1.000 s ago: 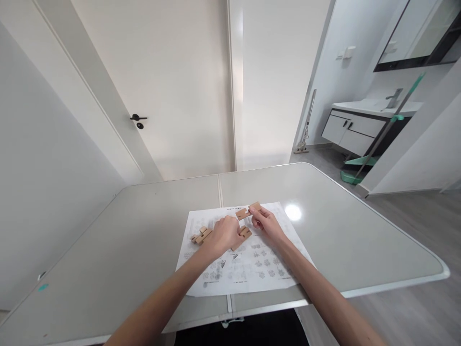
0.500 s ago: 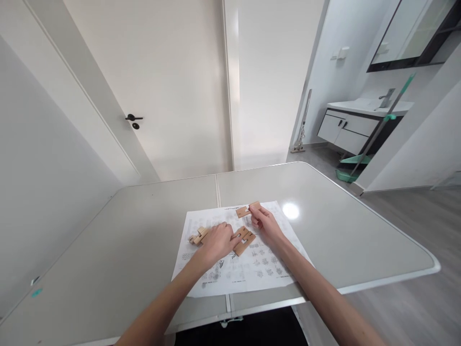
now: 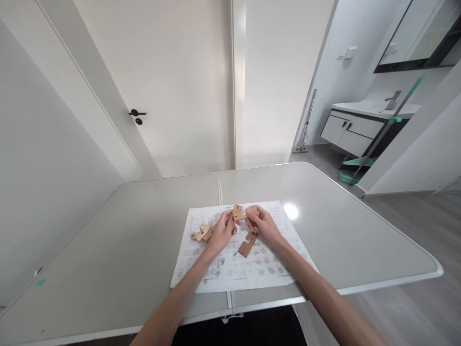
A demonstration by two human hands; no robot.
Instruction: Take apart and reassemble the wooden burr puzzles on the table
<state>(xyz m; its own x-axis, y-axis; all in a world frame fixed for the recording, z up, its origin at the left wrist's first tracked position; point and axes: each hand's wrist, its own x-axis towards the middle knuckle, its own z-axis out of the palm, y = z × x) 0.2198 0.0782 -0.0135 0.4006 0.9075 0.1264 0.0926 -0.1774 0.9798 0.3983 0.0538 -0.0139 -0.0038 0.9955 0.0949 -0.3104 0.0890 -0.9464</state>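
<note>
Since the last entry, the left hand [image 3: 222, 231] has come up off the flat pieces on the sheet, toward the right hand [image 3: 264, 225], and one flat piece has left the sheet. Clock positions taken from the sheet's centre, door at 12. At 10: block cluster [image 3: 202, 232], pale wood, resting on the printed sheet [image 3: 223, 284], just beside the left hand. At 11: left hand, fingers clamped on the raised piece [image 3: 236, 208]. At 12: raised piece, against the notched piece [image 3: 238, 216]; whether interlocked, cannot tell. Near centre: loose piece [image 3: 246, 249], notched, lying tilted toward 1. At 1: right hand, thumb and fingers together on the end piece [image 3: 253, 210]. Sheet lies on the grey table [image 3: 353, 230].
</note>
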